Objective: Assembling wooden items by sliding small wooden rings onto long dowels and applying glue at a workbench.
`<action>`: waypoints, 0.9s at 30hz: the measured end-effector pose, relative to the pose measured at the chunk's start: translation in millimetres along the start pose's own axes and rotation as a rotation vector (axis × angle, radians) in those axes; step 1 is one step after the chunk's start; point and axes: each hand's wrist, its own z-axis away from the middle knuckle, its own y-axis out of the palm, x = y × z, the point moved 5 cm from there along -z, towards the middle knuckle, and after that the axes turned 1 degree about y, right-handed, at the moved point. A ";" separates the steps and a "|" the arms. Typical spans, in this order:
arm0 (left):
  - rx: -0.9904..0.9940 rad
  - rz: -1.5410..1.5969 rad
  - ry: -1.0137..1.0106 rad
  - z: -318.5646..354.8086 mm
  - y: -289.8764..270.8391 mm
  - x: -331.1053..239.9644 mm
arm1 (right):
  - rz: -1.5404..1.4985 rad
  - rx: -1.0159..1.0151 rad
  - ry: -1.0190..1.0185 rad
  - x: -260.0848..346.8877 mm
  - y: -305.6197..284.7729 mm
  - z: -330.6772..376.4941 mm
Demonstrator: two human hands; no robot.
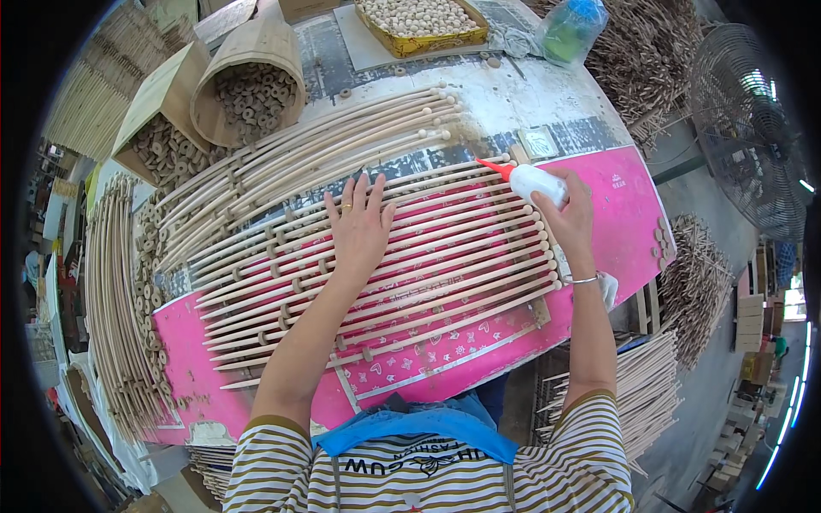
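My left hand [359,229] lies with spread fingers on a row of slim wooden sticks [445,280], side by side on the table. Each stick has a small round bead at its right end, and many carry a brown wooden ring further left. My right hand [571,226] is wrapped round a white squeeze bottle [534,184] with a red pointed nozzle. Its tip points left, close to the bead end of the farthest sticks in the row. Whether anything comes out of the tip is too small to tell. Behind the row lies another bunch of beaded sticks [342,137].
A wooden bucket [265,47] and a wooden box [158,98] hold rings at the back left. A yellow tray [479,36] of beads and a plastic bag [571,34] stand at the back. Stick bundles [633,389] and a large fan [744,128] are on the right.
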 end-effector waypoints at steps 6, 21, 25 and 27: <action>0.019 0.003 -0.005 -0.2 -0.7 -1.4 | -0.002 0.008 0.016 -2.3 2.8 -0.6; 0.018 0.001 -0.011 -0.1 -2.1 -1.0 | -0.010 0.008 0.006 -8.9 12.8 5.3; 0.021 -0.006 -0.014 -0.9 -4.3 -2.6 | -0.060 0.011 0.053 -10.3 12.8 7.2; 0.014 -0.009 -0.013 -0.3 -3.8 -2.2 | -0.066 0.014 0.050 -9.6 14.2 8.6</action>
